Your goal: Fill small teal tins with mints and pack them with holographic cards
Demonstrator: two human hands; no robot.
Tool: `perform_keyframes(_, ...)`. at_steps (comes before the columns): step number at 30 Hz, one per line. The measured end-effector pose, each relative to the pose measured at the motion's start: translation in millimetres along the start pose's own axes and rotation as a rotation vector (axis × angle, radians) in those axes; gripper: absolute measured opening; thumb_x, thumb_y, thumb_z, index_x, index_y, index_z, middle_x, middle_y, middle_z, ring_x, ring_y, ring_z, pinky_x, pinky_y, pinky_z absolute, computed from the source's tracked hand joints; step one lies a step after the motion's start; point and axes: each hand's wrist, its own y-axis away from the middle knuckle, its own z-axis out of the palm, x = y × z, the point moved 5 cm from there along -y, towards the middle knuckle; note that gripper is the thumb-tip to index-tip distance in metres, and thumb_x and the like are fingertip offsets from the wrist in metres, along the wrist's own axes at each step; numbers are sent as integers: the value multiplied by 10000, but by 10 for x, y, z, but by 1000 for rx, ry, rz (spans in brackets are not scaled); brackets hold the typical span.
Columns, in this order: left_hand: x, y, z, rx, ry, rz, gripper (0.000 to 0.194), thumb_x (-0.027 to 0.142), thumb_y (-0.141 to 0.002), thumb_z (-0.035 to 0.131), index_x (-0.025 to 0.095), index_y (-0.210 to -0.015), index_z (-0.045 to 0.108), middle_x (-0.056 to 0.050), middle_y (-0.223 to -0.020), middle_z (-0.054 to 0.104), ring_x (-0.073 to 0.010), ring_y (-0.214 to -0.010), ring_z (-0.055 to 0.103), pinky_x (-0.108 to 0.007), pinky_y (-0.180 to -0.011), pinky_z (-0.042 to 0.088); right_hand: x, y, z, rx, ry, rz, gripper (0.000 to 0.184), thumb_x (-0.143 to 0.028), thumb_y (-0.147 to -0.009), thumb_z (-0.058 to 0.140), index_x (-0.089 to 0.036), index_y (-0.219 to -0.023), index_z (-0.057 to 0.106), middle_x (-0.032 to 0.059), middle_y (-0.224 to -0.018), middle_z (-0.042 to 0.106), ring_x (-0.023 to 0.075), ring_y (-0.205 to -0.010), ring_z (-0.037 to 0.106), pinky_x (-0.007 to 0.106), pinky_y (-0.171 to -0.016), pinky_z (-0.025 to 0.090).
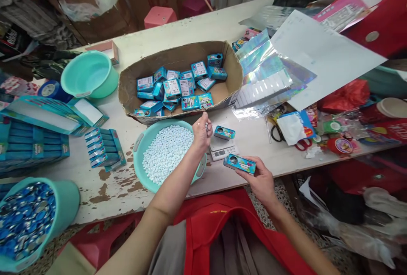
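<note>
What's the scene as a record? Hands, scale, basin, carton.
left hand: fingers closed on a few white pieces
right hand: holding a blue container, tilted
scale: second blue container at its far side; reading illegible
basin: green, many white pieces inside
carton: cardboard, jumbled blue containers inside

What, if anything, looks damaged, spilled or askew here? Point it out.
The tabletop has ragged brown patches left of the pellet basin, where its pale surface looks worn away. On the right, shiny sheets and a large white sheet overlap askew. The white pellets show no obvious spill.
</note>
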Motion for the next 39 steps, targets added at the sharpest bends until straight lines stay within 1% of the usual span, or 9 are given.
perform_keyframes(3, -160, -167, 200, 34, -80, 55, 482, 576, -653, 697, 169, -584, 449, 78, -414, 388, -23, -329, 322, -167, -338, 169, 196, -48, -280, 113, 16, 38, 411, -414, -608, 794, -225, -941, 644, 35, -928, 619, 203, -853, 616, 367, -796, 522)
perform_keyframes(9, -195, -241, 296, 50, -180, 219, 444, 527, -677, 692, 170, -568, 451, 59, -483, 465, -58, -416, 477, -180, -419, 341, 408, -130, -608, 227, 42, 88, 414, -399, -614, 789, -211, -954, 645, 37, -920, 626, 206, -866, 616, 385, -828, 508)
perform_keyframes(13, -178, -224, 324, 55, -187, 278, 431, 499, -696, 692, 171, -556, 450, 61, -485, 443, -62, -446, 481, -187, -450, 366, 421, -209, -678, 242, 54, 114, 416, -408, -613, 785, -212, -953, 649, 39, -916, 630, 207, -859, 618, 384, -823, 511)
perform_keyframes(18, -230, -254, 294, 98, -191, 309, 429, 519, -700, 690, 171, -567, 477, 66, -476, 410, -45, -414, 386, -185, -405, 296, 423, -278, -687, 211, 59, 117, 424, -401, -607, 789, -208, -958, 650, 39, -907, 634, 210, -880, 618, 384, -839, 507)
perform_keyframes(24, -182, -251, 270, 126, -95, 175, 431, 540, -685, 702, 170, -627, 489, 83, -475, 343, -24, -380, 302, -172, -357, 189, 494, -275, -696, 198, 74, 121, 437, -410, -620, 785, -211, -981, 642, 43, -925, 628, 212, -895, 609, 395, -849, 499)
perform_keyframes(27, -29, -192, 181, 113, 53, 42, 381, 487, -728, 694, 171, -664, 491, 80, -499, 357, -17, -373, 304, -161, -338, 188, 518, -254, -702, 204, 68, 106, 449, -411, -625, 784, -207, -996, 636, 51, -958, 622, 210, -905, 604, 397, -851, 496)
perform_keyframes(31, 141, -8, -146, 221, 145, -132, 273, 355, -814, 641, 161, -690, 493, 46, -559, 452, -17, -432, 418, -118, -368, 281, 548, -211, -691, 214, 65, 103, 464, -417, -626, 781, -202, -1010, 634, 55, -966, 627, 214, -923, 604, 412, -870, 487)
perform_keyframes(34, 158, 184, -380, 223, 104, -227, 200, 295, -823, 619, 151, -729, 516, 48, -551, 449, -13, -401, 380, -110, -339, 235, 581, -166, -671, 231, 54, 117, 459, -413, -621, 783, -198, -999, 638, 53, -960, 629, 210, -910, 607, 403, -858, 491)
perform_keyframes(39, 128, 390, -569, 129, -113, -231, 231, 318, -720, 696, 161, -813, 554, 48, -560, 470, -26, -390, 381, -117, -335, 203, 643, -82, -636, 247, 37, 131, 456, -396, -613, 792, -193, -992, 640, 54, -963, 626, 203, -894, 606, 395, -849, 488)
